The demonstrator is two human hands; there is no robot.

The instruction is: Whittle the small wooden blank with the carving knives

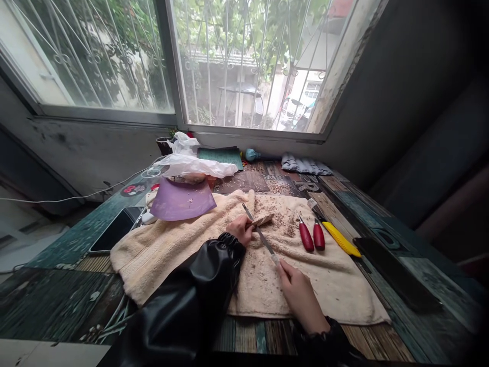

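My left hand (240,229) is closed on a small flat piece of wood (263,219), pressed down on the beige towel (183,244). My right hand (300,290) grips the pale wrapped end of a long thin saw blade (267,244), which has a hole near its far tip. The blade lies across the wood, just beside my left fingers; whether its edge cuts in cannot be made out. Wood shavings are scattered over the towel. To the right lie two red-handled carving tools (306,235) and a yellow-handled brush (338,237).
A purple sheet (183,200), a white plastic bag (198,165) and a tablet (116,230) lie on the left. At the back are a green sheet (219,157) and a grey tool roll (304,164). A dark flat bar (397,275) lies at right.
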